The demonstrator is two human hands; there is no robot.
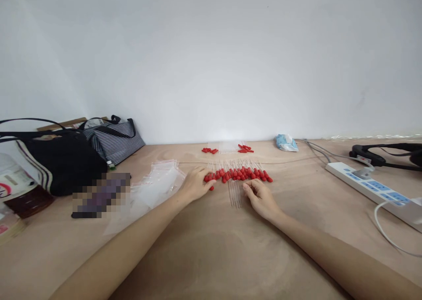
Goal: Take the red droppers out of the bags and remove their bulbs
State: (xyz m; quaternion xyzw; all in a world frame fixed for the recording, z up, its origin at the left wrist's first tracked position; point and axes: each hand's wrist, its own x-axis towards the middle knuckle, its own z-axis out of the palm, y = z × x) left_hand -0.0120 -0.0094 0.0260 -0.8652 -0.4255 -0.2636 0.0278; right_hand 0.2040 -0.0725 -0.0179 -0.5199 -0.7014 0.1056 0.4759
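Observation:
A row of clear droppers with red rubber bulbs lies across the middle of the tan table. My left hand rests at the row's left end, fingers touching the red bulbs. My right hand lies just below the row, fingertips curled beside a bundle of clear tubes. Whether either hand grips a dropper is unclear. Two smaller groups of red-bulbed droppers lie farther back near the wall.
Clear plastic bags lie left of my left hand. A black bag and a striped bag stand at the left. A white power strip, cables, black headphones and a blue packet are at the right.

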